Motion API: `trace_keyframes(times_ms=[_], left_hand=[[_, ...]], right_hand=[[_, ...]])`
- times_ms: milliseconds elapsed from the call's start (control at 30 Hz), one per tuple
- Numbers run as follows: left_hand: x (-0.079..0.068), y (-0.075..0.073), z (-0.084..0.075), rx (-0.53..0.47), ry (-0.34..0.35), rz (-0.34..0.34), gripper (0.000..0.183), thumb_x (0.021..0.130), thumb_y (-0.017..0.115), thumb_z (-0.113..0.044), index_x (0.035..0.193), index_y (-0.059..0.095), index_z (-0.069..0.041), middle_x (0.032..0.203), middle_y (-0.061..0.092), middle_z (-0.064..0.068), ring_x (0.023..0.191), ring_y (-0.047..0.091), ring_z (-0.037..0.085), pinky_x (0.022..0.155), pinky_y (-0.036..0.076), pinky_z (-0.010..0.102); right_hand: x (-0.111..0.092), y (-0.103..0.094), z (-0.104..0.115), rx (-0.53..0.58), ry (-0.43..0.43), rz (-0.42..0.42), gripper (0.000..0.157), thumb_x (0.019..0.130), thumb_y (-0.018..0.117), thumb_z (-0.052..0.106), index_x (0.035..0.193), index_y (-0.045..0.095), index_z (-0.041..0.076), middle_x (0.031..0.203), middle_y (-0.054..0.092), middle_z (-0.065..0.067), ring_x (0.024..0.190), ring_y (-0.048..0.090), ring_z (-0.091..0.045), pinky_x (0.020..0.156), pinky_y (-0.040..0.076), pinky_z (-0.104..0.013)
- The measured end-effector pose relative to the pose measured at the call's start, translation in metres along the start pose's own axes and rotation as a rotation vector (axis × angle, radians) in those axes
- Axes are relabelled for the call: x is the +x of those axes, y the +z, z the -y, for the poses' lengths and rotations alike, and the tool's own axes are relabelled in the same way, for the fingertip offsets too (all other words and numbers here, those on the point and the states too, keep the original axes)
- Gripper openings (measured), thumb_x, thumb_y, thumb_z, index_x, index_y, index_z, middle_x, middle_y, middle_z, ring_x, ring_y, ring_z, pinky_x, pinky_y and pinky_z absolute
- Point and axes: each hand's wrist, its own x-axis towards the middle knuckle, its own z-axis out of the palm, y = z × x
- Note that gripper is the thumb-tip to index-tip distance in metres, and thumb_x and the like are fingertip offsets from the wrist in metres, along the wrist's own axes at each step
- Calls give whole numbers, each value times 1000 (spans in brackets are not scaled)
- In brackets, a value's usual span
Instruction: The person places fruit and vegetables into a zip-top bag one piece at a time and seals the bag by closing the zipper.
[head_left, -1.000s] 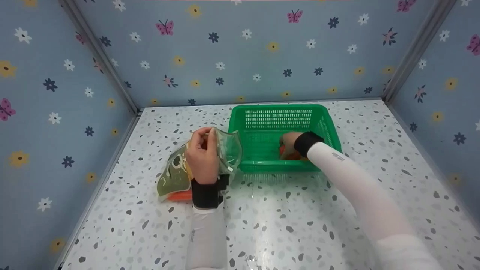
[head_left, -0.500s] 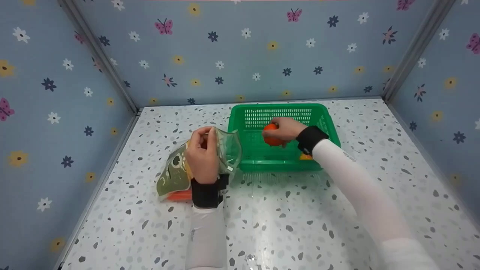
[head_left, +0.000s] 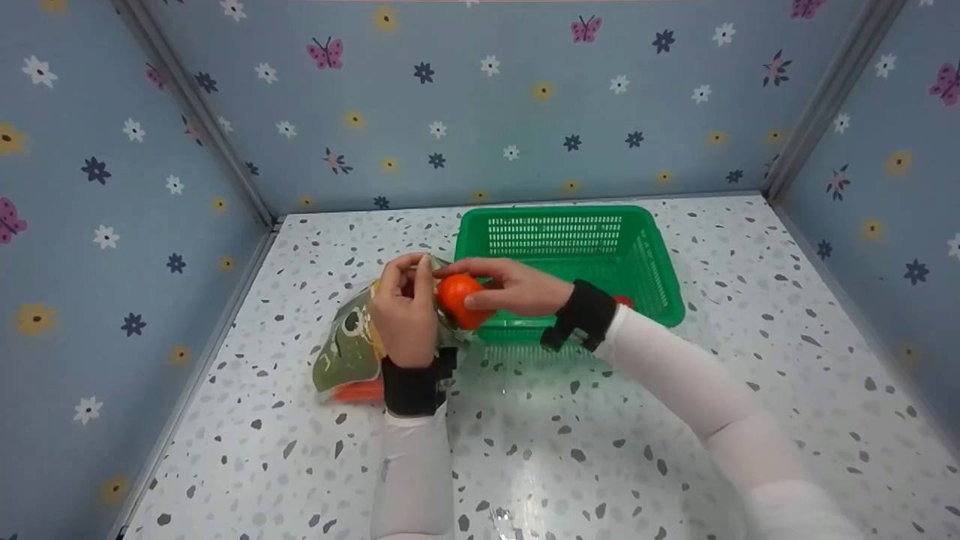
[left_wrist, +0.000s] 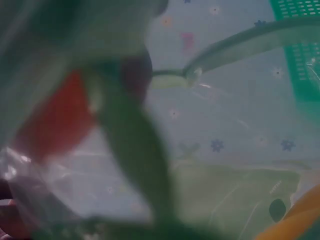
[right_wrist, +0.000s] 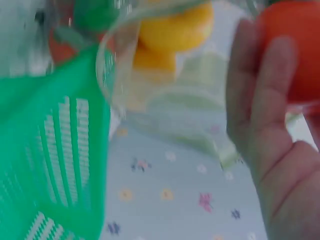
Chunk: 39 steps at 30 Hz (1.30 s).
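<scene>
My left hand (head_left: 405, 315) pinches the upper edge of a clear plastic bag with a green print (head_left: 343, 360), left of the green basket. In my right hand (head_left: 529, 289) is an orange-red round fruit (head_left: 457, 294), held between thumb and fingers right at the bag's mouth, close to my left hand. The right wrist view shows that fruit (right_wrist: 300, 55) near the bag's clear rim, with yellow round fruit (right_wrist: 180, 30) inside the bag. Something long and orange (head_left: 358, 391) shows at the bag's bottom. The left wrist view is blurred by the plastic.
The green perforated basket (head_left: 555, 212) stands behind and right of the bag, near the back wall. A small red thing (head_left: 623, 301) shows inside it, partly hidden by my right wrist. The speckled table (head_left: 570, 457) lies between blue flowered walls (head_left: 525, 97).
My right hand has lifted the orange-red fruit out of the basket and carried it left to the bag's mouth. The left hand and bag have hardly moved.
</scene>
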Motion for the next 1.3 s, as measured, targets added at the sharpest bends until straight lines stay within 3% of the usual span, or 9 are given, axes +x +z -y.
trace_keyframes(times_ms=[100,200,467,567,700,800,1067,1200,1300], left_hand=[[-1,1,-1,10,8,-1,13,99,67,-9,100,70,3,64,57,11,57,44,7,57,36,20],[-3,2,-1,41,26,12,13,99,67,-9,99,70,3,63,55,11,56,42,7,56,34,21],[-4,1,0,51,24,-27,13,99,67,-9,99,71,3,64,54,11,56,40,5,56,32,21],[-4,0,0,36,26,-35,13,99,67,-8,99,71,5,65,55,12,58,42,5,57,34,20],[-4,1,0,21,19,-35,13,99,67,-7,99,71,5,67,57,14,59,45,6,58,37,19],[-3,1,1,9,3,-44,13,99,67,-8,100,71,4,69,58,13,61,46,7,58,37,19],[-1,1,2,-6,-1,-66,14,99,66,-9,100,71,4,69,59,13,61,46,6,58,36,20],[-1,1,2,-7,-1,-61,13,100,66,-9,101,71,4,68,56,11,60,43,6,58,34,20],[0,1,3,-12,6,-61,13,99,66,-8,101,70,4,68,54,8,60,43,6,58,34,20]], right_hand=[[7,17,-7,15,-6,-44,56,100,55,15,154,44,5,149,51,-18,118,57,-29,98,55,-36],[13,29,-15,-86,-20,-78,57,101,58,10,155,40,4,146,51,-17,117,57,-29,98,56,-40],[23,43,-25,-752,-54,-166,69,97,72,19,157,37,10,110,67,-11,79,66,-23,73,59,-37],[24,48,-27,-978,-119,-221,65,99,69,18,157,41,12,128,67,-10,71,66,-24,62,58,-34],[22,54,-29,-1165,-183,-236,55,104,61,14,157,44,11,161,41,-12,104,71,-26,70,61,-32],[23,55,-27,-1159,-179,-225,55,104,61,14,156,43,9,161,39,-14,121,66,-26,82,61,-31],[16,47,-25,-1064,-260,-215,47,105,59,16,150,51,7,157,48,-13,98,73,-25,77,62,-33],[5,36,-21,-963,-375,-249,26,102,64,14,127,68,8,127,70,-11,82,71,-23,74,60,-34],[-4,18,-11,-869,-386,-271,13,99,66,10,110,74,9,104,75,-7,82,71,-20,75,59,-34]])
